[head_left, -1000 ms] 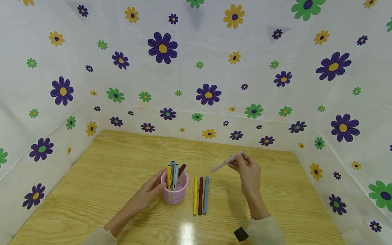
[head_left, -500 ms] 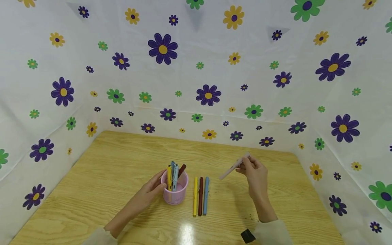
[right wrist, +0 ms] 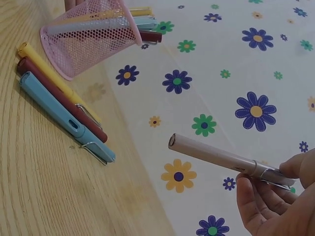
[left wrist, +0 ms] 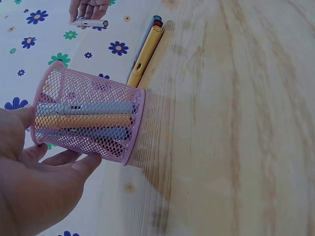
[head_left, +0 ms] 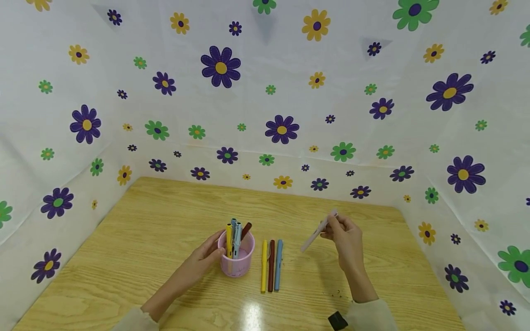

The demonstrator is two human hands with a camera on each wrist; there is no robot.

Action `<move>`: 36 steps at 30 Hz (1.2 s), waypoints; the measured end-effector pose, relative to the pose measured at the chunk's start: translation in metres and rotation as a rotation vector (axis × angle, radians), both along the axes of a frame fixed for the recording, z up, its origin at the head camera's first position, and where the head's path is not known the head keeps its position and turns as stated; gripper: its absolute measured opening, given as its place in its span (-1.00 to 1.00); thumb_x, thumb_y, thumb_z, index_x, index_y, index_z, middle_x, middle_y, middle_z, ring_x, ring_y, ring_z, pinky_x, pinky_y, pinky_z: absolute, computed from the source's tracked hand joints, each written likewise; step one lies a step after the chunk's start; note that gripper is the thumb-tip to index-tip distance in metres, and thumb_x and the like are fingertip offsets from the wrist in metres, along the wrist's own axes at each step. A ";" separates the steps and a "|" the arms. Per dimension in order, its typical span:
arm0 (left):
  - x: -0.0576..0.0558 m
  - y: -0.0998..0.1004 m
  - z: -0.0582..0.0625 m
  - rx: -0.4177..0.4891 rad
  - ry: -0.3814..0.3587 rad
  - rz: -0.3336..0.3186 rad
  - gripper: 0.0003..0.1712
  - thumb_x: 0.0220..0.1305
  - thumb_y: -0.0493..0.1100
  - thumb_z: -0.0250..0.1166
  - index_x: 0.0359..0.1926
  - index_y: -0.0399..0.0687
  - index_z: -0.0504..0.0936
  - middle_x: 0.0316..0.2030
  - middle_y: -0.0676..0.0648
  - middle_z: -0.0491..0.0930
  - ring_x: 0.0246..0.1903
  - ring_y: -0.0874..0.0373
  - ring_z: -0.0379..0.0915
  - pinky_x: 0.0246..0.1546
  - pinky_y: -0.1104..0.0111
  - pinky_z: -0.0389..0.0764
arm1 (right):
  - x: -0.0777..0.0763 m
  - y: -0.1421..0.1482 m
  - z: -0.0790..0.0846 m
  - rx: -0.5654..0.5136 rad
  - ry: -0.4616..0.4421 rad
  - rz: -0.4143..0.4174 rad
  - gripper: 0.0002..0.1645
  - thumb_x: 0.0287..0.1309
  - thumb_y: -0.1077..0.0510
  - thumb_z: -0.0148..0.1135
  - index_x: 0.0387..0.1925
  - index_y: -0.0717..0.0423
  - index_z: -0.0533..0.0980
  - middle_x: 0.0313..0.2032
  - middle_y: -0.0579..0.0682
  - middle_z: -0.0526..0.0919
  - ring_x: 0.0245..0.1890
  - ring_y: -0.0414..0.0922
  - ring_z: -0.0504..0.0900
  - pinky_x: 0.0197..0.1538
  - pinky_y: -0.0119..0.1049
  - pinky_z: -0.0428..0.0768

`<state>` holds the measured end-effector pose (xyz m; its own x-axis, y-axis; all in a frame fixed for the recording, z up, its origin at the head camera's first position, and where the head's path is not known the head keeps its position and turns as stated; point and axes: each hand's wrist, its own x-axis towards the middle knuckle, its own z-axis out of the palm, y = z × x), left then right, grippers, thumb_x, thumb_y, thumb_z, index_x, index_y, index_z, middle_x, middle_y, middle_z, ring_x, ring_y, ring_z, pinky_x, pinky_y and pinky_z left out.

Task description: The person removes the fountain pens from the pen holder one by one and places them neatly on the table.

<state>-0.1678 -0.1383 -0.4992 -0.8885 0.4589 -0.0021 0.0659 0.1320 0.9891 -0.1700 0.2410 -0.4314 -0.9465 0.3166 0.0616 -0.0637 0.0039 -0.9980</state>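
My left hand [head_left: 204, 257] holds the pink mesh pen cup [left wrist: 88, 118] upright on the table, its thumb at the rim and fingers round the side. Inside lean several pens: a yellow pen [head_left: 229, 239], light blue ones and a dark red pen [head_left: 246, 229]. My right hand [head_left: 345, 239] pinches a pale pinkish pen [right wrist: 211, 155] by its clip end, with the other end slanting down to the left above the table. Between cup and right hand, a yellow pen [head_left: 264, 266], a dark red pen [head_left: 271, 266] and a blue pen [right wrist: 64, 113] lie side by side.
The wooden table [head_left: 165, 211] is bordered by a white cloth [head_left: 248, 101] with printed flowers at the back and sides. A small black piece [head_left: 337, 320] sits at the right sleeve. Tiny dark specks [head_left: 337, 293] lie on the table near the right forearm.
My right hand has moved to the right and slightly nearer with the pale pen, which now tilts more steeply. The left hand, the cup and the row of three pens stay put.
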 end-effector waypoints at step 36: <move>0.002 0.001 0.002 0.027 0.007 -0.015 -0.29 0.67 -0.04 0.01 0.65 -0.10 0.00 0.57 -0.32 0.07 0.54 -0.22 -0.01 0.49 -0.05 0.16 | -0.004 -0.016 -0.037 0.139 -0.136 0.143 -0.60 0.51 0.20 0.17 0.11 0.53 0.51 -0.29 0.17 0.66 -0.34 -0.07 0.70 -0.21 -0.21 0.79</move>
<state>-0.1661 -0.1370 -0.4969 -0.8816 0.4717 0.0164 0.0742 0.1042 0.9918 -0.1735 0.2248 -0.4688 -0.9838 0.1758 -0.0356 0.0612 0.1425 -0.9879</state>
